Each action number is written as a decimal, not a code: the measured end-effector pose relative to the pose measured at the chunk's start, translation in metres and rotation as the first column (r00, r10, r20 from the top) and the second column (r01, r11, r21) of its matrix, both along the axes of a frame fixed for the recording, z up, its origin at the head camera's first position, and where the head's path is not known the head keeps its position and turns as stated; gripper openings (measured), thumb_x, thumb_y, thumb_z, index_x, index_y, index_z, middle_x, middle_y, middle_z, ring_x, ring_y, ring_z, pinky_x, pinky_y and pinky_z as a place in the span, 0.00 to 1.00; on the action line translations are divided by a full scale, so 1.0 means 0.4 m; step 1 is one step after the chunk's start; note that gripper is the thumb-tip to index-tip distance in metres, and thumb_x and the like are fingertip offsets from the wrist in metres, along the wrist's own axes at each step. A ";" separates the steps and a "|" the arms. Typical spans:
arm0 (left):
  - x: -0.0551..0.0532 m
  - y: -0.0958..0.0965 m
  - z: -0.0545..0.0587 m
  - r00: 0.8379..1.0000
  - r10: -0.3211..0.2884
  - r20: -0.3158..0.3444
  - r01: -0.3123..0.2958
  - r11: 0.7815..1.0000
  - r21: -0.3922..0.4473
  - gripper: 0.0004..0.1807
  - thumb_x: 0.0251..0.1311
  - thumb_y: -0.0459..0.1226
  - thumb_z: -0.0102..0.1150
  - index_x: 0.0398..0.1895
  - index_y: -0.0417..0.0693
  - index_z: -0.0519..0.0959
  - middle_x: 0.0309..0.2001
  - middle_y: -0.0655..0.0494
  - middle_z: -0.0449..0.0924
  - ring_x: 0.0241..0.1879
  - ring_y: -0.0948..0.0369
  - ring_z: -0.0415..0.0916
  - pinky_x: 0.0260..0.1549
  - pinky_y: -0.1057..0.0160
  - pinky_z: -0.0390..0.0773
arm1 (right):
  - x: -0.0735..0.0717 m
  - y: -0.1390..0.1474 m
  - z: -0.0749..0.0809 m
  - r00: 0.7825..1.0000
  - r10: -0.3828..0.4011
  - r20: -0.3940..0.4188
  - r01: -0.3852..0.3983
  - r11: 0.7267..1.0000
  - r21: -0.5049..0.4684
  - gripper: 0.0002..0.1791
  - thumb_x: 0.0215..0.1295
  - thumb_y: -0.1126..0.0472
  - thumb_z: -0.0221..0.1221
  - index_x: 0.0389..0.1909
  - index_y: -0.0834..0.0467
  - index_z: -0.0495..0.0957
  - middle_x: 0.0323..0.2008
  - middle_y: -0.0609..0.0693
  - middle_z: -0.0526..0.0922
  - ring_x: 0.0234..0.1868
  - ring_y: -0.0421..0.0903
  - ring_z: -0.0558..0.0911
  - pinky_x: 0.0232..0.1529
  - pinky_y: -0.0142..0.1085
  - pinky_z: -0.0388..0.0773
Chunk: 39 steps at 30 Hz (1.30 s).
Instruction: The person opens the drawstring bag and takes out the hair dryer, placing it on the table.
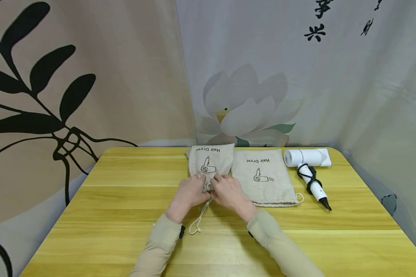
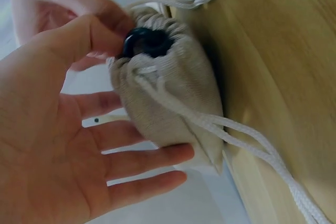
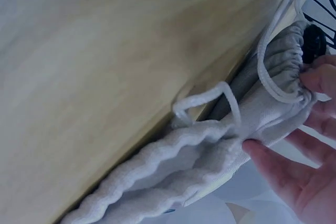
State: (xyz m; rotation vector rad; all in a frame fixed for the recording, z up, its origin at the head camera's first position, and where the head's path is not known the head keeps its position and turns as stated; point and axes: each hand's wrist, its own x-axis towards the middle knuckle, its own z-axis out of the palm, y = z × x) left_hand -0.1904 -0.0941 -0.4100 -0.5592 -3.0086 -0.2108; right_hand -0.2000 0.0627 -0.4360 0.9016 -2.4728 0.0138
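With left hand (image 1: 192, 190) and right hand (image 1: 228, 190), pinching gathered mouth of drawstring bag (image 1: 211, 164) at far side of bench (image 1: 124, 215), just left of flat bag (image 1: 265, 190); seeing dark coil (image 2: 156, 43) inside, suspecting stiff, weightier load; judging cloth soft, non-slip; advising supporting body from below, not lifting by cord (image 2: 178, 109)
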 end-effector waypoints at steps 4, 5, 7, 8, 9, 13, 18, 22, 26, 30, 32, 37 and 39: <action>0.002 0.012 -0.001 0.997 0.016 -0.076 -0.017 1.000 -0.016 0.24 0.46 0.51 0.67 0.36 0.42 0.76 0.29 0.47 0.80 0.27 0.51 0.79 0.23 0.55 0.78 | -0.004 0.007 0.001 1.000 -0.011 0.006 0.012 1.000 -0.012 0.13 0.48 0.53 0.67 0.31 0.55 0.78 0.30 0.48 0.80 0.27 0.45 0.79 0.22 0.36 0.78; 0.003 0.014 -0.001 0.996 0.019 -0.088 -0.021 1.000 -0.016 0.24 0.45 0.52 0.68 0.35 0.42 0.76 0.28 0.47 0.79 0.26 0.51 0.79 0.22 0.55 0.78 | -0.005 0.009 0.001 1.000 -0.014 0.009 0.015 1.000 -0.013 0.13 0.49 0.53 0.67 0.31 0.55 0.78 0.30 0.47 0.80 0.27 0.45 0.79 0.22 0.36 0.78; 0.003 0.017 0.000 0.995 0.023 -0.099 -0.025 1.000 -0.015 0.23 0.45 0.51 0.68 0.33 0.43 0.76 0.27 0.47 0.79 0.25 0.52 0.78 0.20 0.56 0.77 | -0.005 0.012 0.003 1.000 -0.016 0.013 0.016 1.000 -0.021 0.12 0.49 0.53 0.66 0.31 0.55 0.78 0.30 0.47 0.80 0.27 0.45 0.80 0.22 0.36 0.78; 0.002 0.019 0.001 0.995 0.025 -0.101 -0.026 1.000 -0.012 0.22 0.45 0.51 0.68 0.32 0.43 0.75 0.26 0.47 0.79 0.24 0.52 0.78 0.20 0.56 0.77 | -0.005 0.014 0.004 1.000 -0.015 0.015 0.016 1.000 -0.025 0.12 0.49 0.53 0.66 0.30 0.55 0.78 0.30 0.47 0.80 0.27 0.45 0.80 0.22 0.36 0.78; 0.002 0.020 0.001 0.995 0.026 -0.101 -0.027 1.000 -0.010 0.22 0.45 0.51 0.68 0.32 0.43 0.75 0.26 0.48 0.78 0.24 0.52 0.78 0.20 0.56 0.76 | -0.005 0.016 0.005 1.000 -0.015 0.016 0.016 0.999 -0.030 0.12 0.50 0.53 0.66 0.30 0.56 0.77 0.30 0.48 0.80 0.27 0.45 0.80 0.22 0.36 0.78; -0.001 0.018 0.001 0.995 0.023 -0.096 -0.024 1.000 -0.003 0.22 0.47 0.51 0.68 0.32 0.43 0.74 0.25 0.48 0.77 0.23 0.53 0.76 0.18 0.58 0.75 | -0.004 0.019 0.007 1.000 -0.024 0.017 0.025 0.999 -0.045 0.12 0.50 0.53 0.65 0.29 0.56 0.77 0.30 0.48 0.80 0.27 0.44 0.79 0.22 0.36 0.78; -0.004 0.014 -0.001 0.996 0.017 -0.087 -0.018 1.000 -0.007 0.22 0.48 0.51 0.67 0.34 0.42 0.75 0.24 0.49 0.76 0.22 0.55 0.74 0.17 0.60 0.74 | -0.003 0.024 0.006 0.999 -0.028 0.029 0.030 0.997 -0.064 0.11 0.50 0.54 0.65 0.28 0.56 0.76 0.29 0.48 0.79 0.26 0.43 0.78 0.21 0.35 0.77; -0.006 0.011 -0.001 0.997 0.016 -0.077 -0.016 1.000 -0.010 0.21 0.48 0.49 0.66 0.35 0.42 0.75 0.24 0.50 0.76 0.21 0.56 0.73 0.17 0.61 0.74 | -0.002 0.028 0.006 0.999 -0.025 0.040 0.028 0.997 -0.075 0.10 0.50 0.55 0.65 0.28 0.56 0.76 0.29 0.48 0.79 0.24 0.43 0.77 0.21 0.33 0.76; -0.007 0.010 0.005 0.998 0.014 -0.068 -0.014 1.000 0.002 0.20 0.49 0.47 0.65 0.37 0.41 0.75 0.23 0.50 0.75 0.21 0.56 0.73 0.17 0.60 0.73 | -0.003 0.031 0.007 0.998 -0.033 0.050 0.037 0.996 -0.081 0.10 0.50 0.56 0.65 0.29 0.56 0.76 0.28 0.48 0.79 0.24 0.42 0.77 0.22 0.33 0.77; -0.008 0.010 0.009 0.998 0.015 -0.056 -0.014 1.000 0.013 0.21 0.53 0.46 0.62 0.42 0.40 0.74 0.22 0.51 0.74 0.20 0.57 0.71 0.16 0.61 0.72 | -0.003 0.035 0.010 0.997 -0.044 0.066 0.049 0.995 -0.082 0.10 0.51 0.57 0.65 0.30 0.57 0.77 0.28 0.48 0.80 0.25 0.43 0.77 0.22 0.33 0.77; -0.008 0.010 0.010 0.998 0.014 -0.061 -0.013 1.000 0.018 0.21 0.54 0.46 0.60 0.45 0.40 0.74 0.23 0.50 0.75 0.20 0.56 0.73 0.16 0.60 0.73 | -0.003 0.037 0.012 0.996 -0.050 0.073 0.056 0.995 -0.081 0.10 0.51 0.56 0.65 0.30 0.57 0.77 0.28 0.48 0.80 0.25 0.43 0.77 0.22 0.32 0.77; -0.009 0.007 0.011 0.999 0.013 -0.035 -0.013 1.000 0.024 0.21 0.59 0.45 0.56 0.50 0.41 0.74 0.24 0.50 0.75 0.22 0.55 0.74 0.19 0.59 0.75 | -0.002 0.041 0.013 0.994 -0.062 0.085 0.070 0.993 -0.097 0.11 0.51 0.56 0.65 0.31 0.57 0.77 0.28 0.48 0.80 0.24 0.44 0.76 0.22 0.33 0.76; -0.010 0.006 0.013 1.000 0.012 -0.012 -0.012 1.000 0.025 0.20 0.61 0.45 0.55 0.51 0.41 0.74 0.23 0.51 0.75 0.22 0.56 0.74 0.20 0.59 0.75 | -0.001 0.043 0.013 0.994 -0.064 0.094 0.074 0.992 -0.104 0.10 0.51 0.56 0.65 0.30 0.57 0.76 0.27 0.48 0.79 0.24 0.43 0.76 0.21 0.32 0.76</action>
